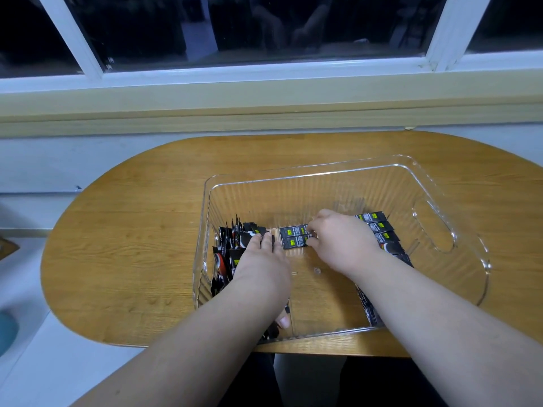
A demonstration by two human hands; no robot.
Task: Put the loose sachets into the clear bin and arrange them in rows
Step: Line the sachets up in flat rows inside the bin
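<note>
A clear plastic bin [458,259] stands on the wooden table, and both my hands are inside it. Black sachets stand packed on edge along its left wall [227,251]. My left hand [261,259] lies flat on that stack, fingers straight. In the middle of the bin floor lie two black sachets with yellow labels [293,237]. My right hand [343,239] pinches their right ends with curled fingers. A row of flat sachets [382,230] runs along the right side, partly hidden under my right forearm.
The oval wooden table [132,245] sits against a wall below a white-framed window [264,74]. The bin has a cut-out handle [435,227] on its right wall. A pale floor or ledge shows at left.
</note>
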